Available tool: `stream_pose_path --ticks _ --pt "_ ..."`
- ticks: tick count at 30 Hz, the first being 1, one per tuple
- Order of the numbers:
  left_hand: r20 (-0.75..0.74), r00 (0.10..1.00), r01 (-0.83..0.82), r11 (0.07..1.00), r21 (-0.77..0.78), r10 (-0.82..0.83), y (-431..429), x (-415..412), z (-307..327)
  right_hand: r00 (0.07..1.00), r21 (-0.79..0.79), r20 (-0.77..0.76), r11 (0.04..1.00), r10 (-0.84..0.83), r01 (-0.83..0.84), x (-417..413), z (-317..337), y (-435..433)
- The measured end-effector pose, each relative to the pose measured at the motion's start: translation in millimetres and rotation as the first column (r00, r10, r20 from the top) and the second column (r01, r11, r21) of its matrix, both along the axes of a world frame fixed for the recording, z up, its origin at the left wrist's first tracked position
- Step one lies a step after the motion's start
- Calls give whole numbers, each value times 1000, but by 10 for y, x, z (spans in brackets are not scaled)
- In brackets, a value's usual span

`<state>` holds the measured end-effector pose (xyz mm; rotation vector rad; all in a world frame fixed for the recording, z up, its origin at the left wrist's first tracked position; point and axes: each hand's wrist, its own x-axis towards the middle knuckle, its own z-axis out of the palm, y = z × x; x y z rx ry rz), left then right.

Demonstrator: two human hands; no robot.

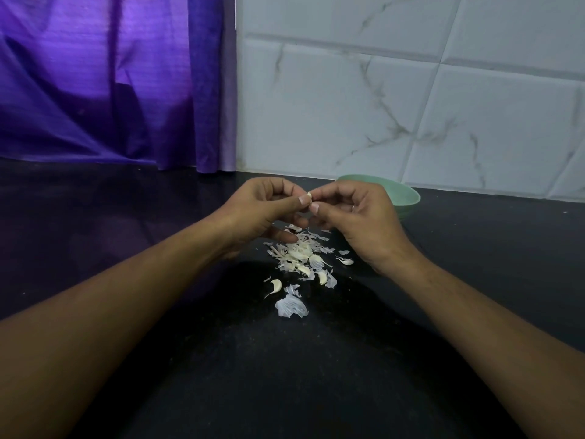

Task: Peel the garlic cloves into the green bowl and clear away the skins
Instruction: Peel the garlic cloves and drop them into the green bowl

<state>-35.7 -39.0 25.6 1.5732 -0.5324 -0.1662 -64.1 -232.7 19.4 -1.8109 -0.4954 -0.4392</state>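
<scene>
From my head camera, I have both hands raised just above the dark counter (316, 375), thumbs and fingertips meeting over a single garlic clove (309, 195). My left hand (269, 207) pinches it from the left, thumbnail pressed against its pale tip; my right hand (357, 213) pinches it from the right, thumb and forefinger closed on the same clove. Only a small sliver of the clove shows between my fingers, so I cannot tell how much skin is on it. A ring (353, 208) sits on one finger of my right hand.

Directly below my hands lies a heap of skins (297, 251), papery and white, spread loosely toward me. Several cloves lie among and around it: one (276, 285) at the near left with a curling tail, one (322, 277) near the middle, another (346, 261) off to the right beside my wrist. A large skin flake (291, 306) lies nearest me, apart from the heap.

The green bowl (406, 194) stands behind my right hand, close to the marbled tile wall (411, 90); my hand hides its inside. A purple curtain (110, 80) hangs at the left.
</scene>
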Motion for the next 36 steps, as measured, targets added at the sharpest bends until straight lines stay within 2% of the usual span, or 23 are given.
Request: stream_pose_path --ticks 9,16,24,36 --pt "51 998 -46 998 -30 47 -3 -30 39 998 29 -16 998 62 -61 -11 19 8" --pt "24 999 24 999 -35 -23 11 -40 50 996 82 -32 993 87 -84 -19 22 14" --pt "45 996 -66 994 -87 70 -27 -42 17 995 130 -49 988 90 -83 -25 20 27" --pt "163 986 -23 999 49 15 -17 13 -13 989 184 -110 980 96 -74 -64 23 44"
